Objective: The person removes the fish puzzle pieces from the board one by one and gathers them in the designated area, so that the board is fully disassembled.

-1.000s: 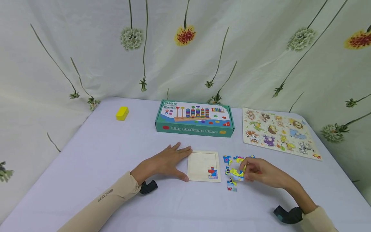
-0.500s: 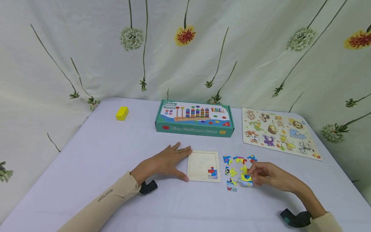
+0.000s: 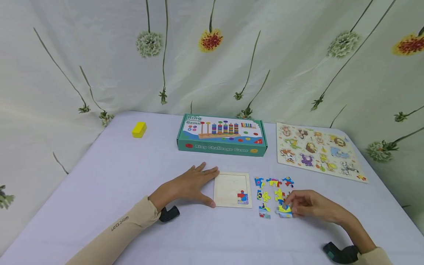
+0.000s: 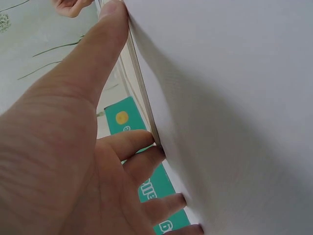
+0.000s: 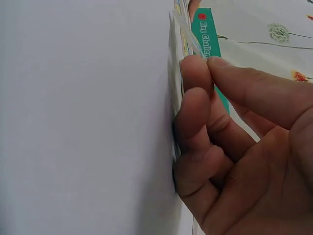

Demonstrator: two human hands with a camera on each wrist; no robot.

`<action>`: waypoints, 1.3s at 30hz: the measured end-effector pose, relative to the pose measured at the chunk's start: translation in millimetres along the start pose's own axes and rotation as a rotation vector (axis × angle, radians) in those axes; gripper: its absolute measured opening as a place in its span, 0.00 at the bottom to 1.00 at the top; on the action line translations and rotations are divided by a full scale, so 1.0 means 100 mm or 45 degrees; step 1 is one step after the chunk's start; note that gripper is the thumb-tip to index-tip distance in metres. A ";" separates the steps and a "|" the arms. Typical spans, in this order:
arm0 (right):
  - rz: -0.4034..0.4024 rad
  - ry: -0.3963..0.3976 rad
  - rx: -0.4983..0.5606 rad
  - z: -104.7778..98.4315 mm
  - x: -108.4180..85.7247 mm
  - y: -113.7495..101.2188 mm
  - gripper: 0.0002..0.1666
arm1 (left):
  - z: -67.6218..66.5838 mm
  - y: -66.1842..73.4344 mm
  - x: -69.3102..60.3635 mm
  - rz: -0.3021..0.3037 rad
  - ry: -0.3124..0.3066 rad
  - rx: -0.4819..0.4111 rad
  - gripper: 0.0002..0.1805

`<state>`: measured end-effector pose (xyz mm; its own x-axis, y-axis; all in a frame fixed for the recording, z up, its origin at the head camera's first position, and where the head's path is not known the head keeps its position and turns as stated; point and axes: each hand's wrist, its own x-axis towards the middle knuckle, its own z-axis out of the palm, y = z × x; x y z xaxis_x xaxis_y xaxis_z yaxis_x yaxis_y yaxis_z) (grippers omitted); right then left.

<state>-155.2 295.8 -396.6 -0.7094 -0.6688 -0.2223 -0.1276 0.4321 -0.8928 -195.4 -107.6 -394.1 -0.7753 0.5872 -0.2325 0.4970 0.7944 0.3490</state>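
A square wooden puzzle tray (image 3: 226,189) lies flat on the table, with a red and blue jigsaw piece (image 3: 243,199) in its lower right corner. My left hand (image 3: 187,186) is spread beside it, thumb and fingertips touching its left edge. To the tray's right, my right hand (image 3: 313,206) pinches a yellow and blue jigsaw piece (image 3: 285,212) between thumb and index finger, low over the table. Several loose pieces lie around it, among them a yellow and red one (image 3: 274,182) and a blue and red one (image 3: 288,181). My right fingers partly cover others.
Behind the tray stands a green Ring Challenge Game box (image 3: 222,136). An animal puzzle board (image 3: 319,152) lies at the back right, and a yellow block (image 3: 139,130) at the back left. A floral curtain (image 3: 212,73) hangs behind the white table.
My right hand has moved right and toward me with the pinched piece, uncovering loose pieces behind and to its left. My left hand has stayed at the tray's edge.
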 end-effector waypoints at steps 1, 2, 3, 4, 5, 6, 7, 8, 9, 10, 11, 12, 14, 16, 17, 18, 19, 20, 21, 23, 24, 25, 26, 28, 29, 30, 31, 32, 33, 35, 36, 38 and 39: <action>0.000 -0.005 0.001 0.00 0.00 0.00 0.11 | 0.00 0.00 0.00 -0.002 0.000 0.002 0.57; -0.005 -0.010 0.003 0.00 0.00 0.01 0.11 | 0.00 0.00 0.00 -0.004 -0.002 0.005 0.57; -0.007 -0.015 0.004 0.00 0.00 0.01 0.11 | -0.01 0.00 0.00 -0.001 0.000 0.003 0.57; -0.016 -0.020 0.007 0.00 0.00 0.01 0.11 | -0.01 0.00 -0.01 -0.001 -0.001 0.004 0.57; -0.022 -0.023 0.013 0.00 0.00 0.01 0.12 | -0.01 0.00 -0.01 0.003 0.003 0.001 0.57; -0.029 -0.027 0.017 0.00 0.00 0.01 0.12 | -0.01 0.00 -0.01 0.003 0.001 0.000 0.57; -0.032 -0.028 0.020 0.00 0.00 0.02 0.12 | -0.01 0.00 -0.01 0.003 0.002 -0.002 0.57; -0.037 -0.028 0.023 0.01 0.00 0.02 0.12 | -0.01 0.00 -0.01 0.003 -0.001 -0.005 0.57; -0.038 -0.028 0.024 0.01 0.00 0.02 0.12 | -0.01 0.00 -0.01 0.006 0.002 -0.009 0.57; -0.039 -0.027 0.024 0.01 0.00 0.02 0.13 | -0.01 0.00 -0.01 0.001 -0.002 -0.011 0.58; -0.035 -0.025 0.022 0.01 -0.01 0.02 0.13 | -0.01 0.00 -0.01 0.002 0.000 -0.017 0.57; -0.032 -0.022 0.018 0.02 -0.01 0.02 0.14 | 0.00 0.00 -0.01 0.000 -0.003 -0.019 0.57; -0.022 -0.016 0.008 0.02 -0.01 0.03 0.15 | 0.00 0.01 -0.01 -0.004 -0.005 -0.022 0.58; -0.014 -0.015 -0.001 0.02 -0.01 0.03 0.15 | -0.01 0.01 -0.02 -0.009 -0.006 -0.021 0.58; -0.010 -0.013 -0.006 0.02 -0.01 0.02 0.15 | -0.01 0.01 -0.02 -0.008 -0.003 -0.021 0.58; -0.007 -0.012 -0.009 0.02 -0.01 0.02 0.15 | -0.01 0.01 -0.02 -0.010 -0.005 -0.019 0.58; -0.003 -0.012 -0.011 0.02 -0.01 0.02 0.15 | -0.01 0.01 -0.02 -0.012 -0.006 -0.018 0.58; 0.000 -0.012 -0.013 0.02 -0.01 0.02 0.15 | -0.01 0.01 -0.02 -0.011 -0.006 -0.019 0.58; 0.000 -0.012 -0.014 0.02 -0.01 0.02 0.15 | -0.01 0.00 -0.02 -0.010 -0.005 -0.018 0.58; -0.002 -0.010 -0.019 0.02 -0.01 0.01 0.14 | 0.00 0.00 -0.02 -0.009 -0.005 -0.018 0.58; -0.007 -0.010 -0.022 0.02 0.00 0.01 0.14 | -0.01 0.00 -0.01 -0.010 -0.006 -0.017 0.58; -0.012 -0.009 -0.028 0.02 0.00 0.00 0.13 | 0.00 0.00 -0.01 -0.009 -0.007 -0.017 0.58; -0.017 -0.007 -0.034 0.02 0.00 0.00 0.12 | 0.00 0.00 -0.01 -0.007 -0.005 -0.016 0.58; -0.022 -0.002 -0.048 0.03 0.00 0.00 0.12 | -0.01 0.00 -0.01 -0.002 -0.002 -0.014 0.57; -0.023 0.000 -0.053 0.03 0.00 0.00 0.12 | -0.01 0.00 -0.01 0.000 -0.003 -0.013 0.57; -0.021 0.002 -0.058 0.03 -0.01 0.00 0.11 | -0.01 0.00 -0.01 0.001 -0.003 -0.013 0.57; -0.018 0.005 -0.063 0.03 -0.01 0.00 0.11 | -0.01 0.00 -0.01 0.004 -0.002 -0.013 0.57; -0.012 0.007 -0.064 0.03 -0.01 0.00 0.11 | -0.01 0.00 -0.01 0.006 -0.001 -0.013 0.57; -0.008 0.007 -0.068 0.02 -0.01 0.00 0.11 | -0.01 0.00 -0.01 0.006 -0.001 -0.012 0.57; 0.000 0.008 -0.075 0.02 -0.01 -0.01 0.11 | -0.01 0.00 -0.01 0.001 -0.004 -0.013 0.57; 0.004 0.010 -0.081 0.02 -0.01 -0.01 0.11 | -0.01 0.01 -0.01 0.000 -0.003 -0.012 0.57; 0.010 0.013 -0.095 0.02 -0.01 -0.02 0.10 | -0.01 0.01 -0.01 0.000 -0.001 -0.011 0.57; 0.012 0.015 -0.103 0.02 -0.01 -0.03 0.10 | -0.01 0.01 -0.01 -0.001 0.000 -0.010 0.57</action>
<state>-152.6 293.8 -395.1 -0.7187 -0.6576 -0.2257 -0.1761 0.4862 -0.8559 -194.3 -107.5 -393.0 -0.7759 0.5864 -0.2326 0.4933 0.7938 0.3557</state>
